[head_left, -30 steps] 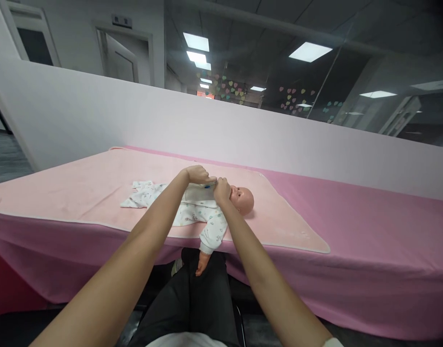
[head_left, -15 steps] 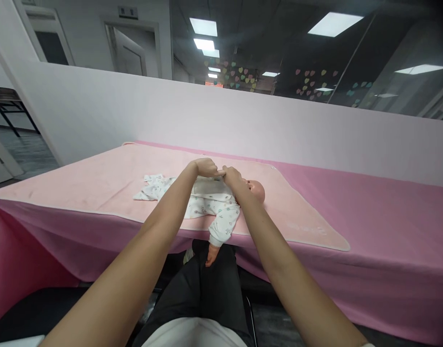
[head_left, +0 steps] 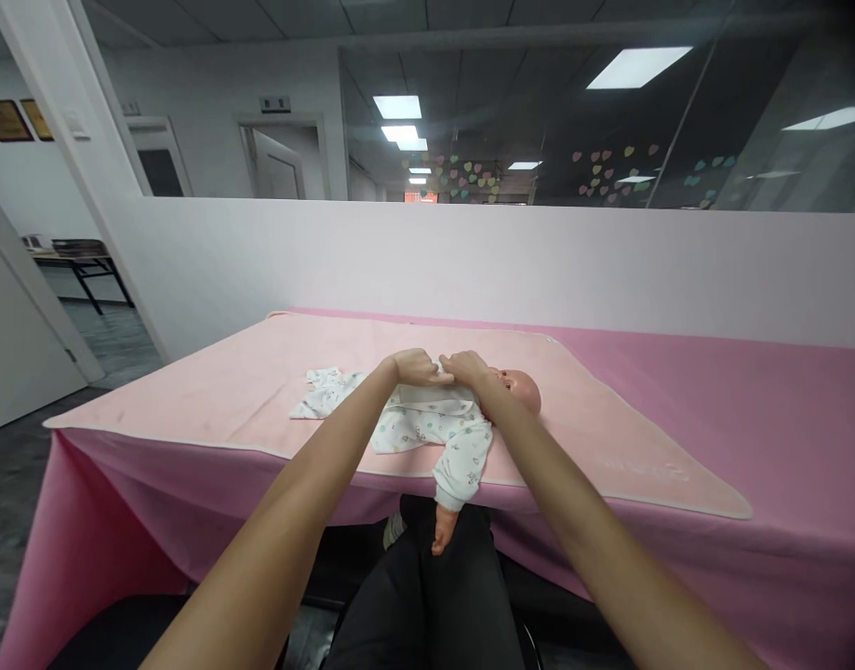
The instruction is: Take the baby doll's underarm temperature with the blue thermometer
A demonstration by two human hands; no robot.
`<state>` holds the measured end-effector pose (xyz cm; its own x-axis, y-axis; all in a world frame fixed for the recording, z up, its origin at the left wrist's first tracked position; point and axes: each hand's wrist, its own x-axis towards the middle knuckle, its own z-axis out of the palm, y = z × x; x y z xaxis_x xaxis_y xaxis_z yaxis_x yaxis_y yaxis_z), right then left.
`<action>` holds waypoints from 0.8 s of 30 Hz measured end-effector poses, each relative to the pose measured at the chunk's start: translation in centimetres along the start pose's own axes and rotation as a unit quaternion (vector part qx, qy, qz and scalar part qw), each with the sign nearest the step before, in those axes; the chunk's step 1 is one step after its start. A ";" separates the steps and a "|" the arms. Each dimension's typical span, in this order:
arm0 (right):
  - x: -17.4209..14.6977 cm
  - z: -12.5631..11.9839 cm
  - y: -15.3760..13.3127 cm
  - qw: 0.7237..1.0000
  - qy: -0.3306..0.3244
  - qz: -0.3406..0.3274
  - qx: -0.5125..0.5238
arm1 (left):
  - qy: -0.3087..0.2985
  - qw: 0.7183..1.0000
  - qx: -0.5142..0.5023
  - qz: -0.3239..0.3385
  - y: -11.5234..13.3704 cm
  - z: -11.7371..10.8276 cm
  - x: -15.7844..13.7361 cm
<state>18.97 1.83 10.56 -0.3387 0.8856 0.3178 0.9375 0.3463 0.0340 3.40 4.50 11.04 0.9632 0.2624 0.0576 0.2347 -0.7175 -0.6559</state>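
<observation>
A baby doll (head_left: pixel 521 389) lies on its back on a peach blanket, its head to the right, partly behind my right forearm. It wears a white printed baby shirt (head_left: pixel 417 430); one sleeved arm hangs over the table's near edge, its bare hand (head_left: pixel 445 529) above my lap. White printed cloth (head_left: pixel 326 391) covers the leg end at left. Over the doll's chest, my left hand (head_left: pixel 419 368) is closed, its fingers pinching at the shirt's front. My right hand (head_left: pixel 467 367) is closed right beside it, fingertips at the same white cloth. The pinched spot itself is mostly hidden.
The peach blanket (head_left: pixel 224 372) lies over a pink tablecloth (head_left: pixel 804 428) that drapes down the near side. Behind the table rises a white half-wall (head_left: pixel 539 270) with glass above. A door (head_left: pixel 22 316) and a folding table (head_left: pixel 85 261) stand at left.
The camera view has tilted up and shifted left, so everything sits lower and farther right. Both hands stay together over the doll's chest, with only small finger movement.
</observation>
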 end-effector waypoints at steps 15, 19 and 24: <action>-5.6 1.4 2.3 0.905 -0.054 -0.323 -0.271 | -0.048 0.985 -0.034 -0.163 2.5 -0.4 -6.7; -5.7 2.4 2.6 0.897 -0.033 -0.335 -0.286 | 0.002 0.995 -0.041 -0.096 5.1 1.7 -5.6; -5.8 2.5 3.0 0.892 -0.018 -0.344 -0.293 | 0.023 0.997 -0.035 -0.061 5.0 1.4 -3.5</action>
<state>23.57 -1.51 6.41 -0.8424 0.5389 0.0009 0.3844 0.5997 0.7019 1.06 0.88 6.49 0.9316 0.3216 0.1693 0.3574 -0.7260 -0.5876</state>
